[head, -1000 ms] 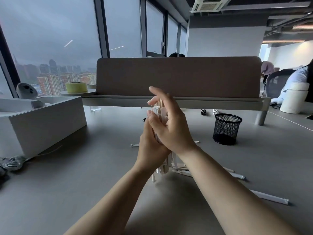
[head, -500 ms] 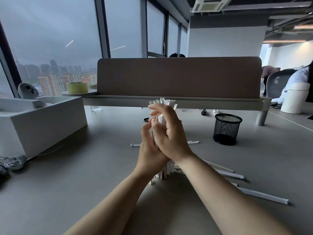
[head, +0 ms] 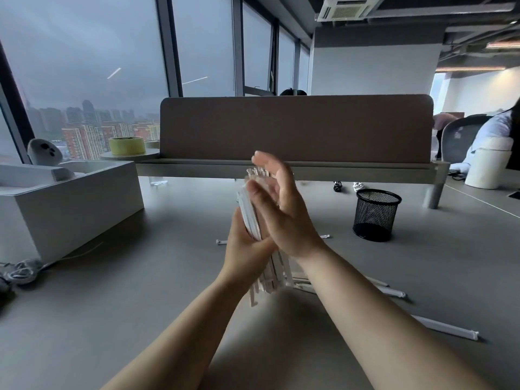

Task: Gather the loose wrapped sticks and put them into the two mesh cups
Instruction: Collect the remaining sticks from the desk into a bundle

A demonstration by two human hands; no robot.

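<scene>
A bundle of white wrapped sticks (head: 251, 218) stands upright above the grey desk, lower ends near the surface. My left hand (head: 244, 247) is shut around its middle from the left. My right hand (head: 284, 212) rests flat against the bundle's right side with fingers extended and apart. One black mesh cup (head: 375, 214) stands on the desk to the right, apart from both hands. Loose wrapped sticks lie on the desk: one long stick (head: 447, 328) at the right front, others (head: 391, 291) behind my right forearm, one (head: 222, 242) beyond my left hand. A second cup is not visible.
A white open box (head: 70, 209) sits at the left with a cable bundle (head: 19, 273) at its foot. A brown divider panel (head: 295, 128) closes the desk's far side. A tape roll (head: 127, 145) sits on a ledge. A person sits at far right.
My right hand's fingers have uncurled from the bundle and now lie flat and extended against it. The bundle has tilted slightly. My left hand keeps its grip.
</scene>
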